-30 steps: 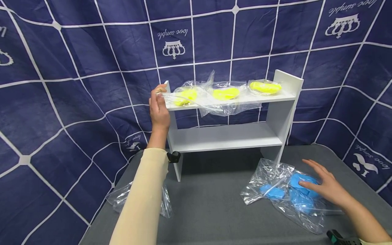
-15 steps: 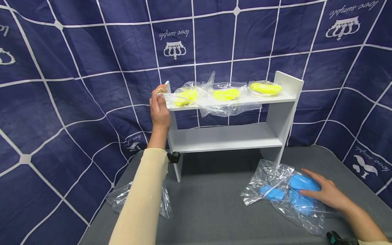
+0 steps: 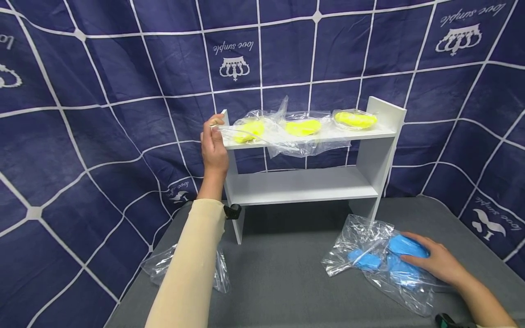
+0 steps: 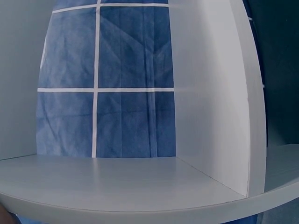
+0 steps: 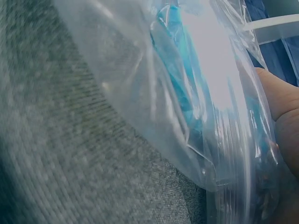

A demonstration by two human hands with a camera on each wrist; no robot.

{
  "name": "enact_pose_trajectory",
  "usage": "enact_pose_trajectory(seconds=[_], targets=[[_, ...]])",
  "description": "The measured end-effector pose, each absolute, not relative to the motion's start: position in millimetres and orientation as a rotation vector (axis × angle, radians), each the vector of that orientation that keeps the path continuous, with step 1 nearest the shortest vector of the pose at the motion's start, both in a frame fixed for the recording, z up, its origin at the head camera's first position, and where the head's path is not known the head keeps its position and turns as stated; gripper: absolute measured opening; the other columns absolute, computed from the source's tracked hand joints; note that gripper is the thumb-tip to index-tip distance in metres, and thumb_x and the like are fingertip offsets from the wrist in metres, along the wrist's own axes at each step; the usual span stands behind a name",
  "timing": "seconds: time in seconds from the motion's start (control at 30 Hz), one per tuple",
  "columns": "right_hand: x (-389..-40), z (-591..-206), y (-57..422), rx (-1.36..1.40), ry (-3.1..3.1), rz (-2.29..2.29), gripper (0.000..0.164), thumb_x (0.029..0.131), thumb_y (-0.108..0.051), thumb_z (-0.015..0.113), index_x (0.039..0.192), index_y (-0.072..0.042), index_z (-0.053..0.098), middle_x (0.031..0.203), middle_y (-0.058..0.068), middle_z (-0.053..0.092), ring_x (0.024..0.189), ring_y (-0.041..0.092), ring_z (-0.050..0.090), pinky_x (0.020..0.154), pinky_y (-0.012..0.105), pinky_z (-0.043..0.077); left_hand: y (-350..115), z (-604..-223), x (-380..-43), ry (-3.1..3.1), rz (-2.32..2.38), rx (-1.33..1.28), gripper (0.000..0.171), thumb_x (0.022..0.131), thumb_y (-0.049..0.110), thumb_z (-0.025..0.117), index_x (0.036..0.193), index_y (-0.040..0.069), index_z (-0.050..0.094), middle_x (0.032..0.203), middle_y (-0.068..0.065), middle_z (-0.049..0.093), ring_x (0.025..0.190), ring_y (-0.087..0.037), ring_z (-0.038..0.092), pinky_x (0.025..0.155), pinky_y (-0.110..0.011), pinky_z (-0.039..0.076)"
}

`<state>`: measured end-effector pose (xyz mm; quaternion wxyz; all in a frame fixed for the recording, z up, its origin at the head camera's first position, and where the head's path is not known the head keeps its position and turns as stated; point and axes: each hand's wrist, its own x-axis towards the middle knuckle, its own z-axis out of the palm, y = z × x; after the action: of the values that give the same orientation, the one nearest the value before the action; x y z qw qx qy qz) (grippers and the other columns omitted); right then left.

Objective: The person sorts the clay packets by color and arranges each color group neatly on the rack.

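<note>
Left hand [image 3: 214, 146] is clamped on shelf [image 3: 304, 184] left edge, steadying it. Right hand [image 3: 435, 262] lies flat, fingers relaxed, on blue bag [image 3: 395, 262] on desk [image 3: 283, 273], nothing gripped. Bag should be pinched w/ contents, since film is slippery.

Your white shelf unit [image 3: 371, 157] carries three clear bags with bright yellow contents [image 3: 302, 126]; the backdrop cloth [image 3: 102, 91] behind it is navy with a white grid and white crown logos. On the grey table [image 3: 283, 273], the clear bag [image 3: 379, 259] holds sky-blue pieces, and your left sleeve [image 3: 190, 264] is pale cream.
</note>
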<state>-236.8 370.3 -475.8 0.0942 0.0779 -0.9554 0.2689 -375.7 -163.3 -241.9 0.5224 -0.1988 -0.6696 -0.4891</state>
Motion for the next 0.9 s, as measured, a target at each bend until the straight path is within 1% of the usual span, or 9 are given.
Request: enact_pose_trajectory(seconds=[0.23, 0.3, 0.37, 0.47, 0.53, 0.7, 0.73, 0.8, 0.9], targets=[[-228.9, -472.5, 369.4, 0.169, -2.818, 0.899, 0.071, 0.088, -0.037, 0.074, 0.145, -0.005, 0.047, 0.14, 0.039, 0.046, 0.121, 0.06, 0.046, 0.087, 0.066, 0.04, -160.8, -244.8, -376.5, -1.614, -1.16, -0.48, 0.026, 0.104, 0.014, 0.034, 0.11, 0.0, 0.055, 0.133, -0.007, 0.064, 0.12, -0.028, 0.052, 0.102, -0.032, 0.034], [-226.5, -469.9, 369.2, 0.15, -2.806, 0.918, 0.07, 0.089, -0.037, 0.073, 0.145, -0.005, 0.046, 0.141, 0.038, 0.046, 0.121, 0.058, 0.047, 0.087, 0.061, 0.041, -160.2, -244.4, -376.5, -1.612, -1.166, -0.48, 0.026, 0.104, 0.014, 0.034, 0.11, 0.001, 0.055, 0.133, -0.007, 0.064, 0.119, -0.028, 0.052, 0.101, -0.032, 0.034], [-224.8, -467.2, 368.9, 0.145, -2.785, 0.908, 0.068, 0.09, -0.036, 0.073, 0.145, -0.007, 0.047, 0.14, 0.036, 0.048, 0.119, 0.055, 0.048, 0.085, 0.049, 0.041, -160.2, -243.5, -376.3, -1.61, -1.169, -0.485, 0.026, 0.104, 0.014, 0.035, 0.11, 0.0, 0.055, 0.134, -0.006, 0.064, 0.119, -0.028, 0.052, 0.101, -0.032, 0.034], [-222.0, -461.8, 366.9, 0.147, -2.758, 0.896, 0.065, 0.09, -0.035, 0.072, 0.145, -0.01, 0.048, 0.14, 0.034, 0.05, 0.117, 0.05, 0.049, 0.082, 0.039, 0.038, -160.7, -243.1, -376.5, -1.609, -1.172, -0.482, 0.025, 0.103, 0.013, 0.036, 0.11, 0.001, 0.056, 0.134, -0.005, 0.064, 0.118, -0.028, 0.052, 0.101, -0.032, 0.034], [-220.4, -456.8, 364.6, 0.147, -2.749, 0.902, 0.066, 0.091, -0.036, 0.072, 0.146, -0.012, 0.047, 0.141, 0.033, 0.049, 0.116, 0.049, 0.048, 0.083, 0.04, 0.038, -161.4, -243.2, -376.6, -1.609, -1.172, -0.479, 0.024, 0.104, 0.013, 0.035, 0.11, 0.001, 0.056, 0.134, -0.005, 0.064, 0.118, -0.028, 0.052, 0.101, -0.032, 0.034], [-215.8, -438.3, 352.3, 0.146, -2.725, 0.921, 0.067, 0.091, -0.038, 0.071, 0.147, -0.012, 0.046, 0.143, 0.032, 0.047, 0.119, 0.05, 0.046, 0.086, 0.06, 0.038, -161.7, -243.1, -377.3, -1.587, -1.184, -0.467, 0.025, 0.103, 0.009, 0.035, 0.11, -0.002, 0.056, 0.133, -0.011, 0.063, 0.117, -0.032, 0.052, 0.1, -0.033, 0.033], [-215.1, -434.6, 349.0, 0.138, -2.711, 0.911, 0.066, 0.091, -0.039, 0.072, 0.147, -0.013, 0.047, 0.143, 0.03, 0.048, 0.118, 0.049, 0.047, 0.086, 0.059, 0.038, -161.4, -242.8, -377.3, -1.581, -1.188, -0.466, 0.025, 0.102, 0.008, 0.035, 0.109, -0.004, 0.056, 0.133, -0.013, 0.063, 0.117, -0.034, 0.051, 0.101, -0.033, 0.033], [-213.3, -428.6, 343.2, 0.137, -2.679, 0.919, 0.065, 0.091, -0.038, 0.072, 0.146, -0.013, 0.048, 0.142, 0.029, 0.049, 0.119, 0.049, 0.047, 0.086, 0.062, 0.036, -160.6, -242.1, -377.2, -1.574, -1.197, -0.465, 0.026, 0.102, 0.006, 0.034, 0.109, -0.006, 0.055, 0.133, -0.017, 0.062, 0.118, -0.037, 0.05, 0.101, -0.034, 0.033], [-211.1, -420.5, 335.8, 0.106, -2.626, 0.906, 0.063, 0.09, -0.037, 0.073, 0.145, -0.017, 0.051, 0.138, 0.024, 0.052, 0.115, 0.042, 0.048, 0.085, 0.058, 0.037, -159.8, -241.8, -377.0, -1.578, -1.2, -0.464, 0.026, 0.102, 0.006, 0.033, 0.109, -0.007, 0.054, 0.134, -0.019, 0.061, 0.119, -0.039, 0.049, 0.102, -0.034, 0.032]])
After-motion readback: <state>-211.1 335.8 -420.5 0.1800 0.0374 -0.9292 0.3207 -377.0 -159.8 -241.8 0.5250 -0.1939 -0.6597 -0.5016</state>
